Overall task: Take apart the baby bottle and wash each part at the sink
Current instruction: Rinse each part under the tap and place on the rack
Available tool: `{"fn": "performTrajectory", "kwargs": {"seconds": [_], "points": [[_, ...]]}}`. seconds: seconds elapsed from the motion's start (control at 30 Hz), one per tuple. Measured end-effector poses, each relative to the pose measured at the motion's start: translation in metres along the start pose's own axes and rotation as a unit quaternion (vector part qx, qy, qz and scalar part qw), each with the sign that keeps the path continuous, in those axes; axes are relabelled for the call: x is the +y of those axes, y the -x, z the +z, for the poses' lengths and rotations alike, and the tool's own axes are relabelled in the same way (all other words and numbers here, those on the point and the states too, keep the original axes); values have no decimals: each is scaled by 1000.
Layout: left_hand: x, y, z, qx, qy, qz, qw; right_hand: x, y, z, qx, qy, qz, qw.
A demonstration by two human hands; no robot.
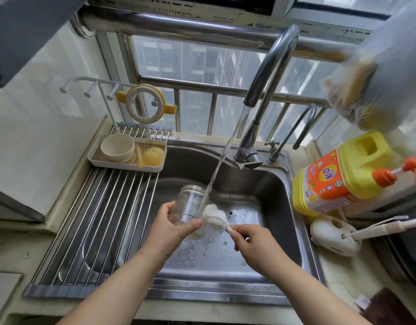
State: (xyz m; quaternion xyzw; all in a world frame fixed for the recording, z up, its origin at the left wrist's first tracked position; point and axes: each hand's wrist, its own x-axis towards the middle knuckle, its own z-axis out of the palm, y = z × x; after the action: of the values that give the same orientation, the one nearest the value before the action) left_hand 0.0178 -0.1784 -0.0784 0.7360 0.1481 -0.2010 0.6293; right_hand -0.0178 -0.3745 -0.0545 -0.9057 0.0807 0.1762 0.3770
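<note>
My left hand [176,227] grips the clear baby bottle body [190,202] over the steel sink [268,184], its threaded mouth pointing away from me. My right hand [254,245] pinches the handle of a white bottle brush [216,218], whose sponge-and-bristle head lies against the bottle's side. Water from the tall faucet [268,73] falls in a stream onto the bottle and brush head. A beige tray [153,170] on the drying rack holds a cream cap, a yellowish nipple and a straw-like part. The bottle's yellow-handled collar ring [143,102] hangs on the white hook stand.
A roll-up steel drying rack [97,221] covers the sink's left half. A yellow detergent jug [338,177] with an orange pump lies at the right, with a white brush holder [331,233] beside it. A smaller tap [296,132] stands right of the faucet. A sponge in a bag [357,90] hangs upper right.
</note>
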Motion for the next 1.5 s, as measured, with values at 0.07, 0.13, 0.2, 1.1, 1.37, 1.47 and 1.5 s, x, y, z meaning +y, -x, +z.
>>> {"fn": "performTrajectory", "kwargs": {"seconds": [0.07,0.13,0.2,1.1,1.37,1.47,1.5], "points": [[-1,0,1,-11,6,-7,1000,-4,-5,-3,35,8,-26,999],[0,0,2,-9,19,-19,1000,-10,-7,-2,44,-8,-59,997],[1,-1,0,-9,41,-35,998,-9,-5,1,26,-6,-71,997],[-9,-1,3,19,-113,36,993,-13,-15,-1,12,57,-87,994],[-17,1,10,27,-207,66,976,-1,-18,5,-20,87,-21,996],[-22,1,8,20,-205,61,977,5,-16,4,-25,101,-1,995],[-23,2,7,18,-203,58,977,7,-17,3,-23,98,5,995]]}}
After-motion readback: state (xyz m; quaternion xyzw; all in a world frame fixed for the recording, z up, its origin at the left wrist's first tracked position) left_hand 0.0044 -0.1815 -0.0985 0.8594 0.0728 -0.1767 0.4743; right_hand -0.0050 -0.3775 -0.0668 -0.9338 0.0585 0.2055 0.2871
